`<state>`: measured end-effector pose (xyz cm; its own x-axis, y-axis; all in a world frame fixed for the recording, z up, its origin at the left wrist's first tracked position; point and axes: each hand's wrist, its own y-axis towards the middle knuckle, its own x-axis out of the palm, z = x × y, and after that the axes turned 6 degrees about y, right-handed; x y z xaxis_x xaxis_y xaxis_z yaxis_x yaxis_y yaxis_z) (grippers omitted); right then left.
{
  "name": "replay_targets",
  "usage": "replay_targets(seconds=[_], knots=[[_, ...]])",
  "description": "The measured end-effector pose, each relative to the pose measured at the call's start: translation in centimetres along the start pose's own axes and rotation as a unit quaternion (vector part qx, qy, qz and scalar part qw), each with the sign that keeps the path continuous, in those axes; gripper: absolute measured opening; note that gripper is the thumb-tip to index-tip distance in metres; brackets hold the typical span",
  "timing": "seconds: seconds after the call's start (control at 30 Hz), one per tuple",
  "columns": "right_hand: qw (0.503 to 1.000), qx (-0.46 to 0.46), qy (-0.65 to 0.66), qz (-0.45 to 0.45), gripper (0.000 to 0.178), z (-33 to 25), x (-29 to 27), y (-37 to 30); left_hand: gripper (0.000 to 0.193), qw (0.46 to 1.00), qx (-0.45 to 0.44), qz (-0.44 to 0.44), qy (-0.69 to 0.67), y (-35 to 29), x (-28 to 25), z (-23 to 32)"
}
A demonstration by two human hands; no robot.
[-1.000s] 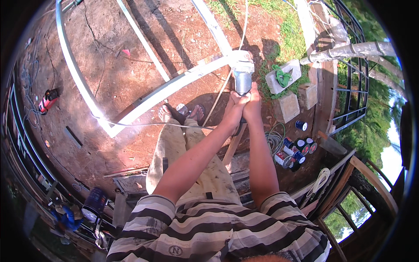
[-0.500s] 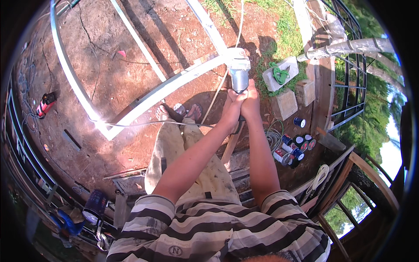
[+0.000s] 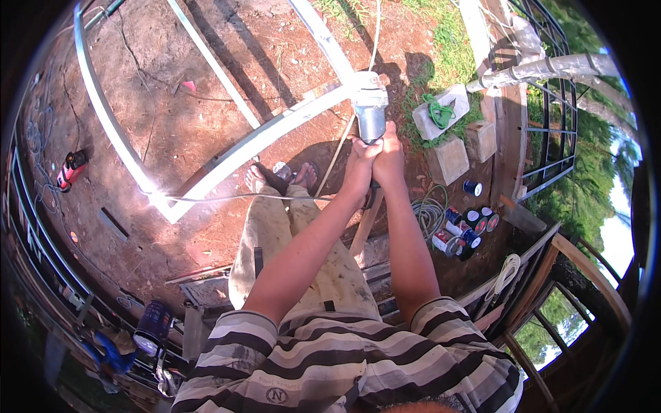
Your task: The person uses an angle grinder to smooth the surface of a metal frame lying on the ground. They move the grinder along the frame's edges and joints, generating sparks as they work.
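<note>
Left hand (image 3: pixel 359 162) and right hand (image 3: pixel 390 155) both grasp the angle grinder (image 3: pixel 370 103), its head against the white metal frame (image 3: pixel 275 134). Grinding appears underway; next calls for steady pressure.

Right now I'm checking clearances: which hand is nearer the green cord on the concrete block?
Right. The right hand grips the grinder on the green cord side; the left hand sits beyond.

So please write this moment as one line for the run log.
left hand: grips angle grinder | right hand: grips same grinder | grinder head: on white metal frame | ground: bare dirt
</note>
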<state>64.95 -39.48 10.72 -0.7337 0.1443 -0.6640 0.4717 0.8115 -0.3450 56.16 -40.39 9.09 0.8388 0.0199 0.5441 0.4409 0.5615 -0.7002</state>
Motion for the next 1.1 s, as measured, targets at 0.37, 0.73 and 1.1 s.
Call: replay_targets(seconds=[0.37,0.73,1.1], knots=[[1.000,0.005,0.013,0.012,0.049,0.4,-0.3,0.0,0.056,1.000,-0.006,0.005,-0.018,0.5,0.2,-0.7],[0.996,0.033,0.078,0.026,0.060,2.2,-0.8,-0.8,0.056,0.999,0.022,-0.005,0.044,-0.6,1.0,-1.2],[0.992,0.037,0.108,0.050,0.052,3.5,1.7,-0.8,0.055,0.995,0.030,0.011,0.091,-0.5,-0.1,-0.5]])
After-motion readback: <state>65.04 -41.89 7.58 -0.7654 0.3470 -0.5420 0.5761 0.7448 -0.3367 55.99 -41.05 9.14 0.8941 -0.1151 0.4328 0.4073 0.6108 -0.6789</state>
